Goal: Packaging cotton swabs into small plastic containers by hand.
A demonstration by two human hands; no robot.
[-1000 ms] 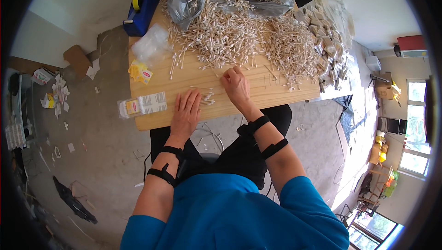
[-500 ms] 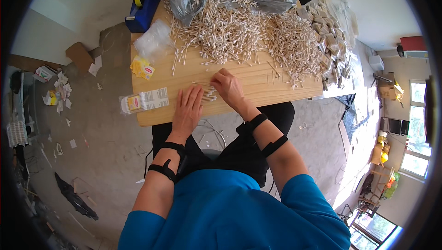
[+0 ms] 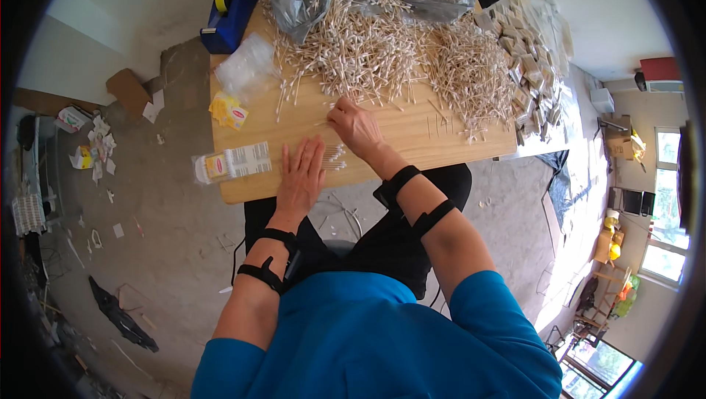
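— Where are the hands?

— Both are on the wooden table [image 3: 412, 141]. The left hand [image 3: 301, 175] lies flat, palm down, fingers stretched out, near the table's near edge. It grips nothing. Its fingertips rest against a small aligned bunch of cotton swabs [image 3: 334, 156].

— And the bunch itself?

— It lies on the wood between the two hands, just right of the left fingertips and just below the right hand [image 3: 357, 127], the sticks side by side.

— What is the right hand doing?

— It sits a little farther out, knuckles up, fingers curled down onto the table at the near fringe of the big heap of cotton swabs [image 3: 382, 46]. Whether it pinches any sticks under the fingers, I cannot tell.

— What lies around them?

— To the left of the left hand, touching the table edge, is a filled packet of swabs [image 3: 232, 164]. Beyond that, farther from the person, lie a small yellow label [image 3: 228, 111] and a clear plastic bag [image 3: 246, 68], with a blue tape dispenser [image 3: 232, 5] past them. Right of the right hand, a few loose sticks [image 3: 441, 125] lie apart from the heap.
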